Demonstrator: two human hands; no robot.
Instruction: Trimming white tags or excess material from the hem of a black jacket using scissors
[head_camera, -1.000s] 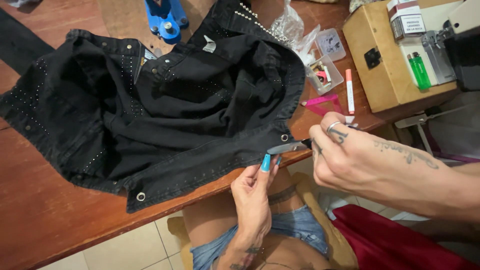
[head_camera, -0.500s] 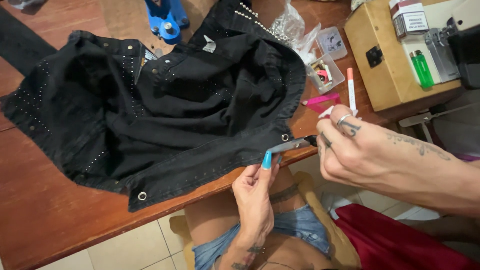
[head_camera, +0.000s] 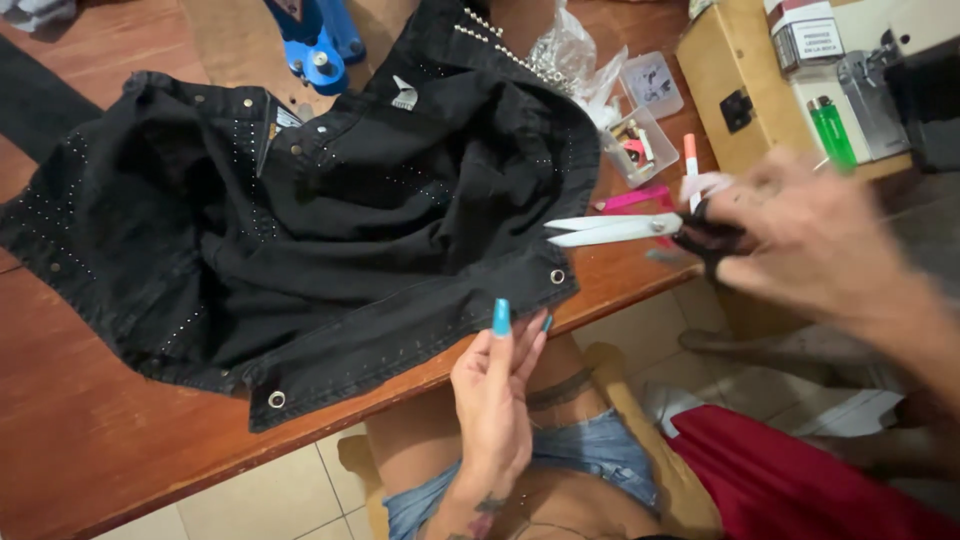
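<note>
**A:** What does the right hand (head_camera: 800, 235) have?

**B:** Scissors (head_camera: 615, 230). The fingers are closed through the dark handles, and the pale blades are nearly together, tips pointing left. The hand is blurred, so I cannot tell the finer finger placement.

**A:** And the jacket (head_camera: 300, 210)?

**B:** It lies spread on the table (head_camera: 90, 440), black and studded, with its hem running along the near edge. An eyelet (head_camera: 557, 276) sits at the hem's right corner, another (head_camera: 276, 399) at the lower left.

**A:** How do the scissors lie relative to it?

**B:** Their long axis runs roughly level, left to right. The tips hang just over the jacket's right edge, a little above the right eyelet. So the hem corner lies left and slightly below the blades.

**A:** The left hand (head_camera: 495, 390)?

**B:** It holds nothing. The fingers are straight and loosely together, painted nails up, tips just under the hem near the table's edge. It is the nearer hand to the hem; the right is nearer the corner eyelet.

**A:** Anything else close by?

**B:** A pen (head_camera: 691, 170) and a small plastic box (head_camera: 640, 145) behind the scissors, and a green lighter (head_camera: 831, 132) on a wooden case (head_camera: 720, 70).
</note>
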